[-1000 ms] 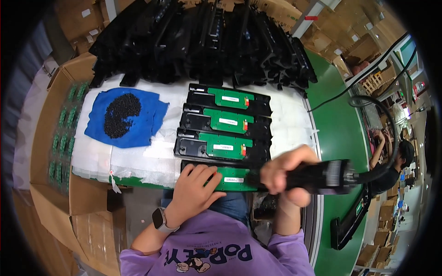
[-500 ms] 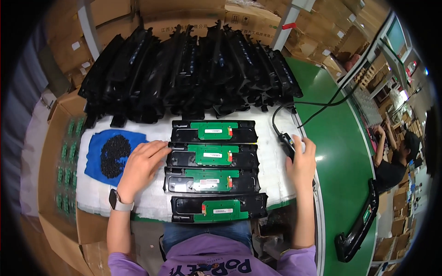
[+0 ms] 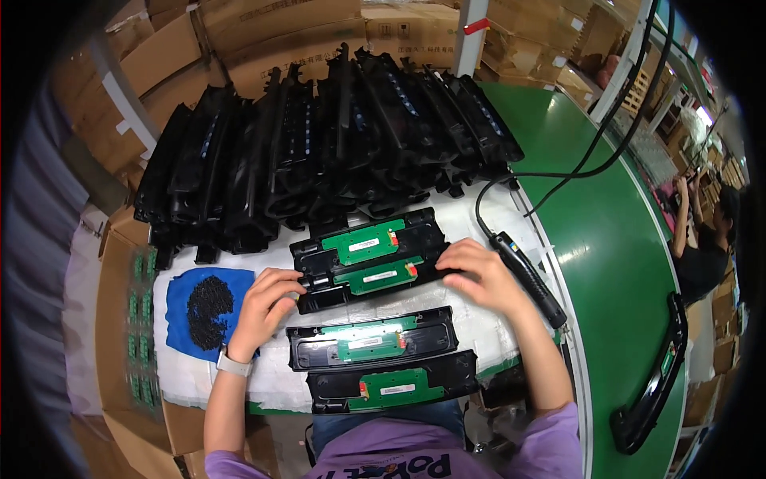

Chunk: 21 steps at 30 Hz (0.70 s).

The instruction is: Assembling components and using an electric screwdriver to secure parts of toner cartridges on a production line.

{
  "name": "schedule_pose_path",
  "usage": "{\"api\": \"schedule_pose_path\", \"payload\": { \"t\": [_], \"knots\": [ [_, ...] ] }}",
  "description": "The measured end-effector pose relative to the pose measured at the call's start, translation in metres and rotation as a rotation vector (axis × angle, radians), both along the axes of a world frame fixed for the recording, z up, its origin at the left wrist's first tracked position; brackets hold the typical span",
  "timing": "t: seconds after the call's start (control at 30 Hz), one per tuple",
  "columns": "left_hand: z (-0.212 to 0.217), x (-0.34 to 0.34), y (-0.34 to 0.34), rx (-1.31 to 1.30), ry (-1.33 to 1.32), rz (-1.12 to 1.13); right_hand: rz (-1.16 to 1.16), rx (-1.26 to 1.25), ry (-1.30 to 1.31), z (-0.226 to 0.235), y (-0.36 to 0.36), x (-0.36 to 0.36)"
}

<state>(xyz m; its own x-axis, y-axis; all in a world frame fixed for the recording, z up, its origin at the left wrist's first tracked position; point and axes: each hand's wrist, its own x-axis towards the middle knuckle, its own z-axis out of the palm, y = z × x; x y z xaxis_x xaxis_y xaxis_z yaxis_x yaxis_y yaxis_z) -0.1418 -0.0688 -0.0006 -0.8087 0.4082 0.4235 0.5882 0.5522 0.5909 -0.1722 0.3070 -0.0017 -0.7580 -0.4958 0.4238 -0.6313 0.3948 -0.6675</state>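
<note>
Pile of black housings [image 3: 319, 152] across far side; nearer, board-fitted black tray [image 3: 325, 298], second from far in row, tilted; blue cloth [image 3: 177, 311] at left. Left hand [image 3: 266, 310] at tray's left end, right hand [image 3: 483, 275] at right, fingers bent, whether pinching cannot tell; tiny black parts [image 3: 204, 313] on cloth

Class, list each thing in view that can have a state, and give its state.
Second panel from top, slanted, board fitted
Left hand, fingers at that panel's left end
Right hand, fingers at that panel's right end
Bottom panel, face up, board fitted
Corded tool, lying down, unheld
Blue cloth, spread out
Small black pieces, loosely heaped on cloth
Cardboard box, open
Black parts at back, piled, leaning
</note>
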Motion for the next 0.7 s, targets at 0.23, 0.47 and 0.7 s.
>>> {"api": "schedule_pose_path", "payload": {
  "t": [0.23, 0.47, 0.7],
  "knots": [
    [-0.02, -0.012, 0.011, 0.423, -0.336, 0.482, -0.419, -0.083, 0.128, -0.003, -0.043, -0.04],
    [0.006, 0.01, 0.034, -0.148, 0.06, 0.229, -0.618, 0.241, 0.214, -0.024, -0.063, -0.035],
    [0.024, 0.04, 0.031, -0.128, 0.053, 0.367, -0.614, 0.367, 0.175, 0.006, -0.039, -0.009]
  ]
}}
